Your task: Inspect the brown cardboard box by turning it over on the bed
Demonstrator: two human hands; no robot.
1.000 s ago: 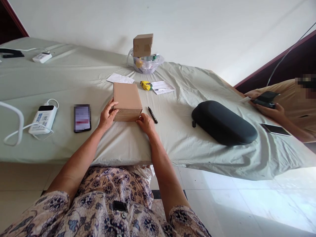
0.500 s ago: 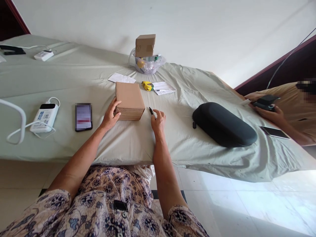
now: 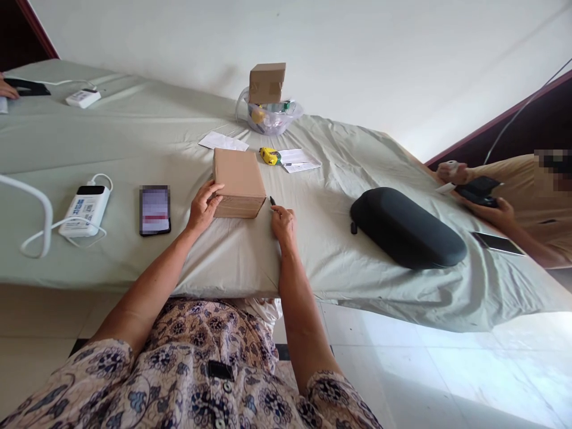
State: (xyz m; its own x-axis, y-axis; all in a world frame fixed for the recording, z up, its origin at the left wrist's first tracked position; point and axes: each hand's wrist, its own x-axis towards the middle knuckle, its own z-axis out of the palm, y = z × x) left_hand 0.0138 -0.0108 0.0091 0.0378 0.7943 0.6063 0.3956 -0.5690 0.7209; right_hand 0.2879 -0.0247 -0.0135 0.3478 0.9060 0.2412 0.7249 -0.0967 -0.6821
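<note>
A closed brown cardboard box [image 3: 240,173] sits on the cloth-covered table in front of me. My left hand [image 3: 204,205] grips its left side, fingers at the top edge and thumb against the near face. Just right of the box, my right hand [image 3: 283,225] is closed around a marker pen [image 3: 272,202]. The pen's dark end points toward the box's near right corner, and most of its body is hidden by my fingers. Behind the box lie a yellow tape measure [image 3: 269,156] and a folded white paper [image 3: 300,161] with a thin pen on it.
Left are a phone [image 3: 155,211] and a white power bank [image 3: 84,211] with cables. A clear basket [image 3: 270,122] holding another box [image 3: 267,82] stands behind. Right is a black case [image 3: 409,227]; beyond it, a person's hands [image 3: 496,208] hold a dark device. Another hand [image 3: 8,89] shows far left.
My right hand has turned slightly, and the pen's end is nearer the box corner. My left hand keeps its place on the box. Another person's hand has appeared at the far left.
</note>
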